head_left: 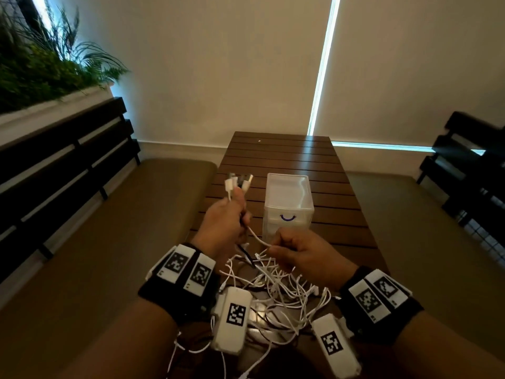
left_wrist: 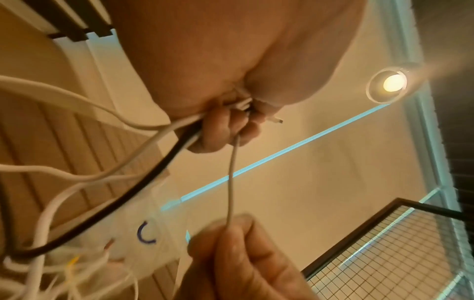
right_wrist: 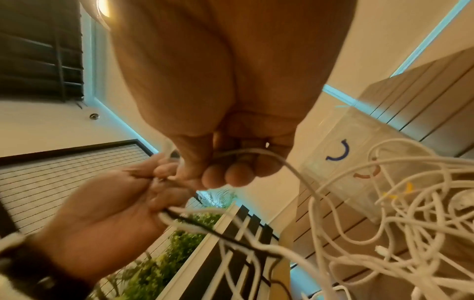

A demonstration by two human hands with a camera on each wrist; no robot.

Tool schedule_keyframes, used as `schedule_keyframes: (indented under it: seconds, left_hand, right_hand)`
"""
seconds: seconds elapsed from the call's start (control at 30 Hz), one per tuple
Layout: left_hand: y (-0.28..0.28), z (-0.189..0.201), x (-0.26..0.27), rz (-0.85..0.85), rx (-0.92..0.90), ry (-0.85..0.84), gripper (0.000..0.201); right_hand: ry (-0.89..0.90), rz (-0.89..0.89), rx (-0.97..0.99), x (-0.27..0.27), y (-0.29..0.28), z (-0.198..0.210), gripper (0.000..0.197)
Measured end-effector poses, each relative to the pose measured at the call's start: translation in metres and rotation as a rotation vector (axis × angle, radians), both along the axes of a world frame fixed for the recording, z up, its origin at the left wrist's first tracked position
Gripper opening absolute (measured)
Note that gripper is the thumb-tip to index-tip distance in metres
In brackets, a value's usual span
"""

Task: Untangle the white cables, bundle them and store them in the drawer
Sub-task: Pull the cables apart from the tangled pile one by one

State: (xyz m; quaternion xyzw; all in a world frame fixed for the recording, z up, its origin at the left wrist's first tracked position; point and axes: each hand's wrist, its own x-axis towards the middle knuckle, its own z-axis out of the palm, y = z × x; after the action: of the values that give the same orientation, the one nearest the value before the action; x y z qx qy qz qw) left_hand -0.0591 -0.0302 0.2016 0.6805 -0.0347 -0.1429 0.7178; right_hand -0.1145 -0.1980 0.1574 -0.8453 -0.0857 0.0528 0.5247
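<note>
Thin white cables point(head_left: 276, 291) tangle; left hand point(head_left: 224, 222) grips connector ends.

White cables point(head_left: 276, 285): thin, tangled in loose heap on table, near edge; several plug ends gathered and lifted above heap, one strand taut alongside. Drawer point(head_left: 287, 218): translucent plastic unit, purple handle, closed, upright just behind heap.

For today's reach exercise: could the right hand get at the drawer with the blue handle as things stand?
Probably not at once: the right hand sits just before the drawer unit, with nothing between it and the blue handle, but its grip holds a white cable.
</note>
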Motion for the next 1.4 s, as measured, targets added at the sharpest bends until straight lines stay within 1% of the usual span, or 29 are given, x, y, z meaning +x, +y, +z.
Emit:
schedule_keyframes:
  seconds: [0.1,0.2,0.23,0.3,0.33,0.37,0.4,0.43,0.47,0.5,0.53,0.57,0.6,0.63,0.67,0.7,0.73,0.77,0.8,0.87,0.97,1.03,1.1,1.13,1.23,1.27,1.3,1.37,1.4]
  left_hand:
    - [0.012,0.016,0.001,0.038,0.126,-0.137,0.052]
    - [0.02,0.035,-0.004,0.142,0.172,-0.305,0.037]
    - [0.022,0.04,-0.004,0.203,0.153,-0.325,0.034]
    - [0.025,0.046,0.001,0.349,0.105,-0.32,0.036]
    - [0.028,0.05,0.004,0.421,0.051,-0.301,0.036]
    - [0.031,0.053,0.007,0.467,-0.066,-0.273,0.034]
    - [0.035,0.057,0.009,0.467,-0.218,-0.235,0.034]
    - [0.039,0.06,0.011,0.407,-0.359,-0.194,0.035]
    - [0.043,0.062,0.011,0.303,-0.471,-0.16,0.041]
    - [0.047,0.063,0.013,0.187,-0.518,-0.142,0.045]
    - [0.049,0.063,0.013,0.093,-0.51,-0.142,0.046]
    - [0.048,0.063,0.014,0.03,-0.412,-0.195,0.041]
    - [0.047,0.06,0.014,0.007,-0.192,-0.331,0.029]
    - [0.043,0.056,0.012,0.024,0.147,-0.514,0.021]
    - [0.037,0.049,0.009,0.045,0.444,-0.644,0.018]
    - [0.028,0.042,0.005,0.028,0.586,-0.698,0.014]
    - [0.019,0.036,-0.001,-0.007,0.601,-0.673,0.011]
    - [0.01,0.028,-0.005,-0.068,0.549,-0.609,0.012]
    - [0.0,0.021,-0.01,-0.111,0.517,-0.557,0.017]
    - [-0.009,0.011,-0.009,-0.146,0.536,-0.533,0.029]
    - [-0.011,0.009,-0.001,-0.195,0.594,-0.526,0.034]
    - [-0.01,0.01,0.003,-0.224,0.653,-0.542,0.027]
    - [-0.009,0.011,0.005,-0.155,0.619,-0.544,0.019]
    - [-0.009,0.012,0.007,-0.085,0.571,-0.53,0.019]
    - [-0.001,0.019,0.013,0.158,0.423,-0.473,0.025]
    - [0.003,0.019,0.016,0.184,0.463,-0.492,0.024]
    - [0.006,0.018,0.017,0.181,0.584,-0.524,0.019]
    - [0.01,0.012,0.017,0.126,0.905,-0.582,0.005]
    - [0.01,0.008,0.015,0.105,1.002,-0.601,0.005]
  right_hand:
    - [-0.014,-0.019,0.026,0.005,-0.011,-0.002,0.017]
    - [-0.009,0.021,-0.042,0.013,-0.02,-0.003,0.015]
    - [-0.007,0.029,-0.073,0.016,-0.021,-0.002,0.015]
    - [-0.018,0.026,-0.173,0.023,-0.023,-0.004,0.015]
    - [-0.029,0.019,-0.252,0.027,-0.026,-0.007,0.015]
    - [-0.038,0.013,-0.34,0.031,-0.029,-0.01,0.016]
    - [-0.038,0.009,-0.412,0.033,-0.034,-0.013,0.016]
    - [-0.029,0.007,-0.444,0.035,-0.038,-0.018,0.015]
    - [-0.017,-0.002,-0.432,0.035,-0.042,-0.021,0.015]
    - [-0.014,-0.026,-0.4,0.036,-0.045,-0.023,0.015]
    - [-0.025,-0.069,-0.37,0.035,-0.046,-0.021,0.017]
    - [-0.052,-0.12,-0.347,0.036,-0.048,-0.016,0.019]
    - [-0.09,-0.158,-0.34,0.035,-0.046,-0.01,0.019]
    - [-0.125,-0.166,-0.356,0.036,-0.043,-0.001,0.018]
    - [-0.151,-0.142,-0.401,0.036,-0.038,0.01,0.015]
    - [-0.175,-0.097,-0.447,0.036,-0.03,0.022,0.013]
    - [-0.198,-0.053,-0.476,0.036,-0.022,0.034,0.012]
    - [-0.223,-0.034,-0.474,0.036,-0.015,0.044,0.011]
    - [-0.25,-0.034,-0.45,0.037,-0.011,0.052,0.009]
    - [-0.293,-0.051,-0.391,0.038,-0.007,0.061,0.012]
    - [-0.209,-0.041,-0.223,0.034,-0.009,0.052,0.011]
    - [-0.124,-0.062,-0.061,0.031,-0.014,0.04,0.012]
    - [-0.024,-0.041,0.07,0.029,-0.018,0.027,0.006]
    - [0.026,-0.009,0.086,0.029,-0.02,0.02,0.003]
    - [0.153,0.03,-0.094,0.026,-0.024,0.0,0.01]
    - [0.169,0.007,-0.148,0.027,-0.026,-0.005,0.013]
    - [0.165,-0.023,-0.195,0.029,-0.028,-0.009,0.016]
    - [0.147,-0.063,-0.239,0.032,-0.03,-0.007,0.021]
    - [0.153,-0.073,-0.226,0.034,-0.027,-0.004,0.023]
